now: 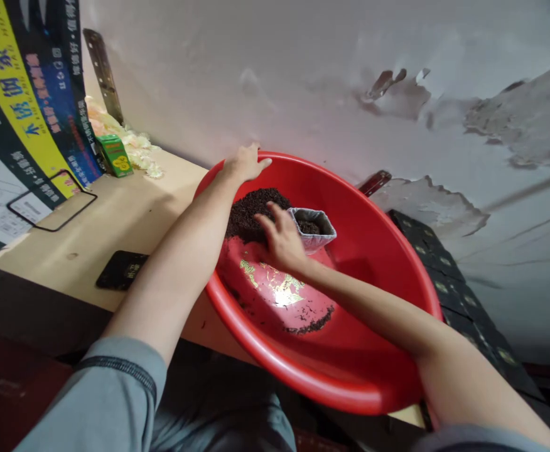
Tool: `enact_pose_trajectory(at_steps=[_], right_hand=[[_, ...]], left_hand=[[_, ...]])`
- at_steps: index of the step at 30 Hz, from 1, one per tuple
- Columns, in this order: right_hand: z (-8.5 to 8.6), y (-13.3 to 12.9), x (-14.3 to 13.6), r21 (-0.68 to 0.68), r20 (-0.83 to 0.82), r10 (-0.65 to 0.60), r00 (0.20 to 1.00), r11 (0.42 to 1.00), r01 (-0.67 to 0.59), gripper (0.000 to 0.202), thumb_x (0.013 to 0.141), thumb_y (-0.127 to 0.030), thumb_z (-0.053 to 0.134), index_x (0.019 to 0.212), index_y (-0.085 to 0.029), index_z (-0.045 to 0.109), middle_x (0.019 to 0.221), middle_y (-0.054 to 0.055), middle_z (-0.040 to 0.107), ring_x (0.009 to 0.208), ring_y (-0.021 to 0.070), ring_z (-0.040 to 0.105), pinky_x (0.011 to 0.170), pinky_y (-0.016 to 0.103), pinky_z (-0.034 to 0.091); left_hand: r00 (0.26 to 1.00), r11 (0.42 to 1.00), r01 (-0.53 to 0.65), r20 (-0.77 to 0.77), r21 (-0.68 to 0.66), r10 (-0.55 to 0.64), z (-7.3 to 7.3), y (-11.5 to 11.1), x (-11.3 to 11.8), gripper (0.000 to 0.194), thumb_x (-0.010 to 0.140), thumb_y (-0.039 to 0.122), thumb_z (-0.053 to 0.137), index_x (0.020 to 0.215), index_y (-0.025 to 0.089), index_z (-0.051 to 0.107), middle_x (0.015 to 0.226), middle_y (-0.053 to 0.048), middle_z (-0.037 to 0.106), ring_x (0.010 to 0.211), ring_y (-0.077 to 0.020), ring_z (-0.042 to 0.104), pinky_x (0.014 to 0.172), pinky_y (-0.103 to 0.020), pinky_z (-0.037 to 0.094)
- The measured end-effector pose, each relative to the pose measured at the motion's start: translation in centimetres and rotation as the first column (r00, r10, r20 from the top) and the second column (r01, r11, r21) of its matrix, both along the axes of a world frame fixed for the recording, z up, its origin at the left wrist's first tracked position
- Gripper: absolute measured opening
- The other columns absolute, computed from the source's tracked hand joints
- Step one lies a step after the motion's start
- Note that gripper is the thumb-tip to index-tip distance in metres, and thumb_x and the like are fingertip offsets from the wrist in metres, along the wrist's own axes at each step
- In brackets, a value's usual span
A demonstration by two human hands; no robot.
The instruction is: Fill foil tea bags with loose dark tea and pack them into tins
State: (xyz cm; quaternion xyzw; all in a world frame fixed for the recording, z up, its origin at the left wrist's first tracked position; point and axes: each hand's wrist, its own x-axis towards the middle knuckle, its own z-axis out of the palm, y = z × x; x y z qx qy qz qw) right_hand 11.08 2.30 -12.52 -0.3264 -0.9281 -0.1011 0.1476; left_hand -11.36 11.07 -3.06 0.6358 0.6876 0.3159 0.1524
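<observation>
A large red basin [373, 251], tilted toward me, has a patterned bottom with gold figures. Dark loose soil [258, 204] is heaped at its far left, with scattered crumbs nearer me. My left hand [245, 164] grips the far left rim, its thumb over the inner side and the other fingers partly hidden. Inside the basin, my right hand [282, 243] has its fingers spread beside the soil, slightly blurred, holding nothing I can see. Just right of it stands a small grey fabric pot [319, 235] with some of the same soil inside.
A printed cardboard box [25, 113] stands at the left, near a small green box [115, 156] and pale artificial flowers [138, 147]. A black phone-like object [122, 270] lies on the wooden table [89, 232]. Stacked black boxes [463, 289] line the peeling wall [265, 75].
</observation>
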Motion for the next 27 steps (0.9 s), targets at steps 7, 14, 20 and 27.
enact_pose_trajectory(at_steps=[7, 14, 20, 27], right_hand=[[-9.8, 0.5, -9.2, -0.417, 0.129, -0.247, 0.961, 0.866, 0.278, 0.102, 0.102, -0.066, 0.061, 0.182, -0.022, 0.016, 0.185, 0.022, -0.014, 0.173, 0.0481, -0.004, 0.127, 0.083, 0.013], [-10.4, 5.4, -11.0, -0.332, -0.045, -0.422, 0.906, 0.861, 0.385, 0.083, 0.105, -0.062, 0.056, 0.176, -0.024, 0.036, 0.185, 0.026, 0.008, 0.172, 0.0442, 0.01, 0.13, 0.073, 0.018], [-9.7, 7.7, -11.3, -0.292, -0.079, -0.367, 0.927, 0.897, 0.331, 0.061, 0.107, -0.042, 0.055, 0.161, -0.015, 0.054, 0.175, 0.029, 0.032, 0.155, 0.0454, 0.037, 0.12, 0.064, 0.037], [-7.7, 9.8, -10.9, -0.382, -0.027, -0.204, 0.979, 0.907, 0.178, 0.051, 0.112, -0.031, 0.034, 0.155, -0.014, 0.057, 0.169, 0.027, 0.04, 0.149, 0.0411, 0.039, 0.104, 0.056, 0.055]], left_hand=[[0.999, 0.998, 0.038, 0.017, 0.05, -0.039, 0.2, 0.0, -0.1, 0.063, 0.111, 0.034, 0.066, 0.169, 0.02, 0.046, 0.14, -0.015, 0.074, 0.136, -0.0303, 0.069, 0.119, -0.043, 0.053], [0.991, 0.991, 0.132, -0.024, -0.024, -0.132, 0.3, -0.3, 0.5, 0.064, 0.108, 0.03, 0.068, 0.168, 0.03, 0.045, 0.143, -0.011, 0.074, 0.118, -0.0241, 0.076, 0.108, -0.038, 0.061], [0.986, 0.983, 0.144, -0.068, -0.117, -0.153, 0.2, -0.7, 0.8, 0.065, 0.108, 0.028, 0.068, 0.168, 0.028, 0.043, 0.138, -0.008, 0.077, 0.104, -0.0185, 0.078, 0.102, -0.031, 0.06], [0.97, 0.971, 0.138, -0.171, -0.197, -0.172, 0.6, -1.2, 1.3, 0.066, 0.11, 0.03, 0.066, 0.17, 0.027, 0.039, 0.137, -0.009, 0.077, 0.106, -0.0208, 0.079, 0.097, -0.029, 0.058]])
